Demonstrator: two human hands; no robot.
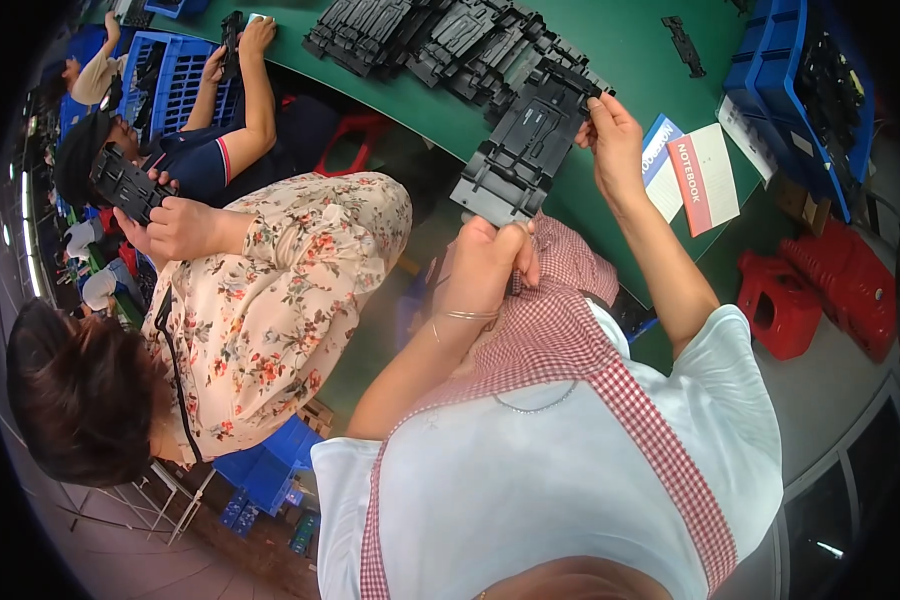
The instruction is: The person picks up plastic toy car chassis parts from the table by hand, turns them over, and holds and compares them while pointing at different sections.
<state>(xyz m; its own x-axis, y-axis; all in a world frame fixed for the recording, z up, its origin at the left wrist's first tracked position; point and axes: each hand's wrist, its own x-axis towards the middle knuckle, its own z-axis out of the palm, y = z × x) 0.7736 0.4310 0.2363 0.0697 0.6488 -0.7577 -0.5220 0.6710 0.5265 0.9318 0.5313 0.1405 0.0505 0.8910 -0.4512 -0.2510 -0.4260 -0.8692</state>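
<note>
The person's left hand [480, 265] was closed on the near end of a long black plastic part [535, 145], fingers curled in at its lower edge, while the right hand [615, 140] gripped the same part near its far right corner, thumb and fingers pinched together there. The part was held tilted in front of the person, over the near edge of a green table [620, 45], its broad face with raised ribs and slots turned up toward the camera. Just beyond it lay a pile of similar black parts [460, 45], packed close together, and one small black piece [682, 47] rested alone farther to the right. Near the right forearm, a blue-and-white booklet [660, 165] lay partly under a red-and-white one [705, 185]. At the table's right side a blue bin [765, 65] stood tilted, with dark pieces [832, 95] inside, and red plastic stools [780, 305] were on the floor below. To the left, a co-worker in a floral blouse [280, 280] held another black part [130, 185] in both hands, and farther along a person in a dark shirt [205, 160] handled one beside a blue crate [185, 85]
</note>
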